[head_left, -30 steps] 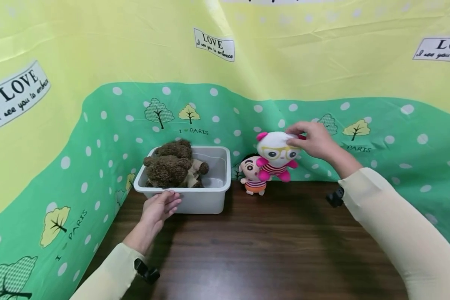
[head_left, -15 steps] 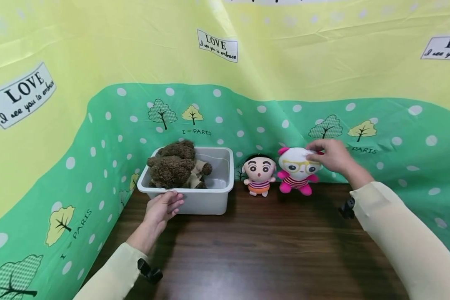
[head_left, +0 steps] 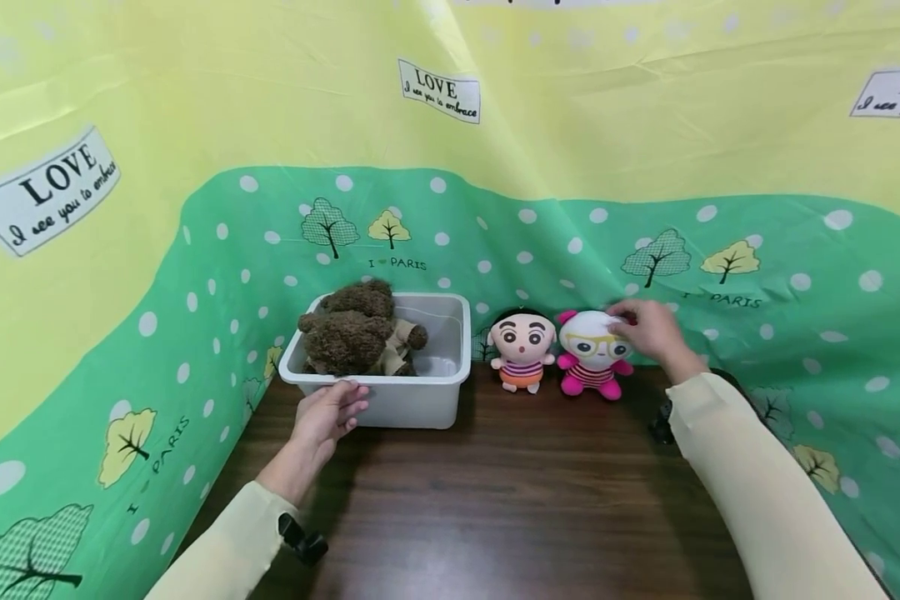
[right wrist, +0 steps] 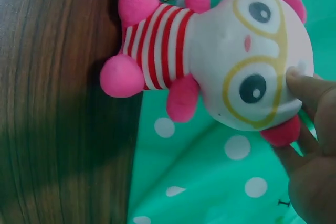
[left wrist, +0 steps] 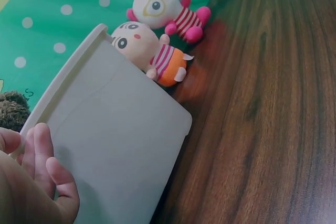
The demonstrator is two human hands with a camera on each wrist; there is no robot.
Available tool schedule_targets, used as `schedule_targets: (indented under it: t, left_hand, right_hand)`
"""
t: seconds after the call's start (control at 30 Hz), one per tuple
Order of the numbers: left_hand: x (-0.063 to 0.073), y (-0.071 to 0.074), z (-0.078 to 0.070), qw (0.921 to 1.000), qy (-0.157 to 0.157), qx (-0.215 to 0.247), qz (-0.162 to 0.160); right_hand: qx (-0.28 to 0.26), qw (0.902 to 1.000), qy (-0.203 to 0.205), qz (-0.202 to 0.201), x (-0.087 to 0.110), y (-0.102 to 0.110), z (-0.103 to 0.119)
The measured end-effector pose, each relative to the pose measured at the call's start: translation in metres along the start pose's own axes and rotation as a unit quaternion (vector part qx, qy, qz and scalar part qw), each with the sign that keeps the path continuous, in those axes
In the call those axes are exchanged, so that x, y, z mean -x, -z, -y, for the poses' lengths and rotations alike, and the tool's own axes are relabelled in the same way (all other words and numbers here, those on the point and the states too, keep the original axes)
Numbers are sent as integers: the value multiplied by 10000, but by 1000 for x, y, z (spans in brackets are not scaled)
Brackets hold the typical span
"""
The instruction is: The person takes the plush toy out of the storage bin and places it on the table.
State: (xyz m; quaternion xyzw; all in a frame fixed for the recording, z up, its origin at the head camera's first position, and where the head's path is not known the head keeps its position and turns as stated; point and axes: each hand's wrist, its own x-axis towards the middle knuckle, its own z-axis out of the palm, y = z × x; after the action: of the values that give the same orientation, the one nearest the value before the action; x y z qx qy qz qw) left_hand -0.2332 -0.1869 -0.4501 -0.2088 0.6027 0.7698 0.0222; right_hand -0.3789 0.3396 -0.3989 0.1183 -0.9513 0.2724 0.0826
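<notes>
Right hand (head_left: 648, 331) pinching pink doll's (head_left: 595, 353) head, seating it upright; left hand (head_left: 328, 414) relaxed, steadying bin (head_left: 420, 392).

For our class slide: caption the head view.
Right hand holds pink doll beside striped doll; left hand touches bin.

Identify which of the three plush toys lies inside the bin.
The brown teddy bear, in the white bin; both striped dolls stand on the table.
</notes>
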Motion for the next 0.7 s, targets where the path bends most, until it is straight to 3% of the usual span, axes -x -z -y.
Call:
schedule_targets:
  t: [0.37,0.7]
  left_hand:
    - [1,-3,0,10000,-20,15,-57]
    - [3,-1,-2,9999,-27,111,3]
  right_hand:
    - [532,9945,-122,-897,-1,-14,-9]
    - [281,9975,-138,-640,1,-7,-10]
